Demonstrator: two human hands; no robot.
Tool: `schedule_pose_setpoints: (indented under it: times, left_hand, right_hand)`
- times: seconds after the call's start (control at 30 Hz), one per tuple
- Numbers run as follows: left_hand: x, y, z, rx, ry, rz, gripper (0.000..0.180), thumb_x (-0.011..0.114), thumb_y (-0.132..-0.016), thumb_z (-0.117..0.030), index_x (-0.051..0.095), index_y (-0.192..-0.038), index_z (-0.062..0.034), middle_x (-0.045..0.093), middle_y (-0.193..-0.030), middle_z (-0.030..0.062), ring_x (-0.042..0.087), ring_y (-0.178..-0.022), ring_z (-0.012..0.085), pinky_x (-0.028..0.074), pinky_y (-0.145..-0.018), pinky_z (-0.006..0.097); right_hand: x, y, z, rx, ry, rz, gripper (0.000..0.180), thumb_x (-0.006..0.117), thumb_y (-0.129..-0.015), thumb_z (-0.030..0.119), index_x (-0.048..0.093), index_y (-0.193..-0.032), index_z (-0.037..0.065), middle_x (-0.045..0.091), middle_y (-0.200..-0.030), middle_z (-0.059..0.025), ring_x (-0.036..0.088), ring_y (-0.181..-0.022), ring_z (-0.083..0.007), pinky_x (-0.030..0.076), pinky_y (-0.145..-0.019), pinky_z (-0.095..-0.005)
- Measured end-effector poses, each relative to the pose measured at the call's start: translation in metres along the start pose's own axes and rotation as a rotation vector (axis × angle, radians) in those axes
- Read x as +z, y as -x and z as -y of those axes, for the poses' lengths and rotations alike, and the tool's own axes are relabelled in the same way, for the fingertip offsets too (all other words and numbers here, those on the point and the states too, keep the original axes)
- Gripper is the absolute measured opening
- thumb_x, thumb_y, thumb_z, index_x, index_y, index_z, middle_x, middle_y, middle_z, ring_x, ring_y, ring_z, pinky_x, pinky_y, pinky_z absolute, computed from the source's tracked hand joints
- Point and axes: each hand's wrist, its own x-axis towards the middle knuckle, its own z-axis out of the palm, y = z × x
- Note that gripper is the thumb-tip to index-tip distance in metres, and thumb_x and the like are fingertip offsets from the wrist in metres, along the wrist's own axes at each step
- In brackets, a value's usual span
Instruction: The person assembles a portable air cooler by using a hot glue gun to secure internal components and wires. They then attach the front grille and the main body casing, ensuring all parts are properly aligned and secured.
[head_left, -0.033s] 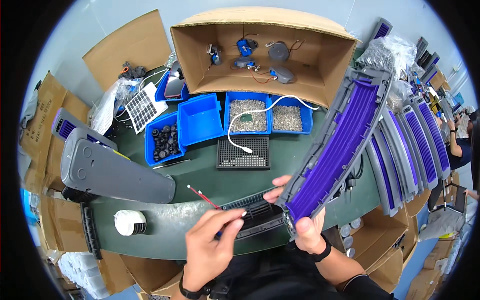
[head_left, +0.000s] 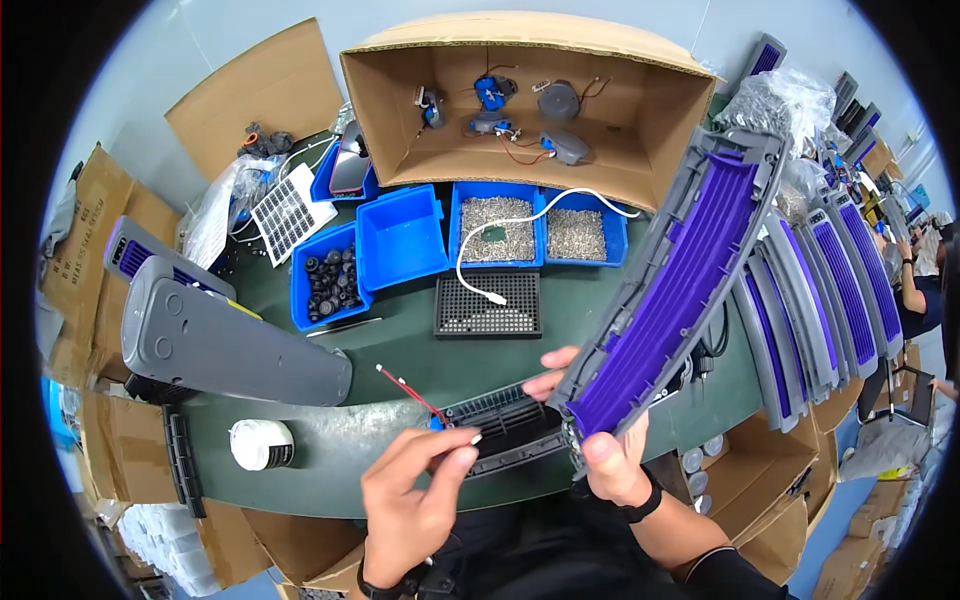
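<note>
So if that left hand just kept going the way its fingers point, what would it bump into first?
Most likely the black grille part: the left hand points up and right, its fingertips already at the grille's near edge by the red wire. Depth is hard to judge.

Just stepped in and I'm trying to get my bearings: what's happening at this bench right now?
A person is working at a green bench. Their right hand grips the lower end of a long grey housing with purple slats, tilted up off the bench. Their left hand pinches at a small black grille part with red wires beside it. Blue bins of small parts and an open cardboard box sit behind, and similar purple-slatted housings are stacked to the right.
</note>
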Motion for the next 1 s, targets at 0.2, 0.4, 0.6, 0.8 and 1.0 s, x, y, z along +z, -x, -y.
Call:
schedule_pose_setpoints:
  times: [0.2, 0.4, 0.6, 0.8, 1.0]
  left_hand:
    - [-0.013, 0.046, 0.041, -0.231, 0.466, -0.346, 0.011, 0.062, -0.106, -0.011, 0.061, -0.108, -0.0003, 0.069, -0.093, 0.0105, 0.072, -0.086, 0.0218, 0.058, -0.07, 0.031]
    - [-0.005, 0.055, 0.042, -0.34, 0.905, -0.348, 0.017, 0.055, -0.11, -0.02, 0.056, -0.11, -0.0023, 0.065, -0.102, 0.0121, 0.071, -0.1, 0.0293, 0.061, -0.072, 0.039]
    - [-0.019, 0.053, 0.044, -0.412, 1.114, -0.107, 0.017, 0.059, -0.108, -0.021, 0.058, -0.103, -0.0055, 0.064, -0.101, 0.0109, 0.066, -0.108, 0.029, 0.06, -0.077, 0.043]
    - [-0.014, 0.053, 0.041, -0.332, 0.826, -0.122, 0.02, 0.061, -0.107, -0.02, 0.059, -0.098, -0.0028, 0.066, -0.094, 0.0119, 0.069, -0.098, 0.0254, 0.06, -0.074, 0.039]
    - [0.002, 0.042, 0.034, -0.262, 0.528, -0.196, 0.02, 0.07, -0.102, -0.013, 0.07, -0.102, 0.0067, 0.073, -0.089, 0.0132, 0.071, -0.075, 0.0186, 0.061, -0.067, 0.033]
  right_hand:
    - [0.015, -0.003, -0.002, -0.002, 0.128, -0.002, 0.085, 0.081, -0.082, 0.031, 0.038, -0.146, -0.005, 0.056, -0.134, -0.0268, 0.068, -0.113, -0.0343, 0.053, -0.099, -0.0467]
    - [0.0, 0.017, -0.004, 0.0, 0.152, 0.087, 0.088, 0.084, -0.079, 0.018, 0.032, -0.147, 0.0, 0.053, -0.135, -0.029, 0.066, -0.113, -0.0352, 0.051, -0.101, -0.0493]
    - [-0.005, 0.026, -0.004, -0.004, 0.187, 0.084, 0.083, 0.085, -0.079, 0.02, 0.036, -0.142, -0.001, 0.055, -0.133, -0.0292, 0.067, -0.112, -0.0365, 0.053, -0.098, -0.0496]
    - [0.001, 0.024, 0.0, 0.058, 0.138, 0.036, 0.081, 0.083, -0.079, 0.021, 0.039, -0.141, -0.004, 0.056, -0.132, -0.0289, 0.068, -0.111, -0.0355, 0.053, -0.098, -0.0481]
    - [0.017, -0.004, -0.009, -0.016, 0.056, 0.115, 0.088, 0.089, -0.072, 0.018, 0.044, -0.143, -0.007, 0.055, -0.139, -0.0274, 0.065, -0.12, -0.0353, 0.053, -0.101, -0.0468]
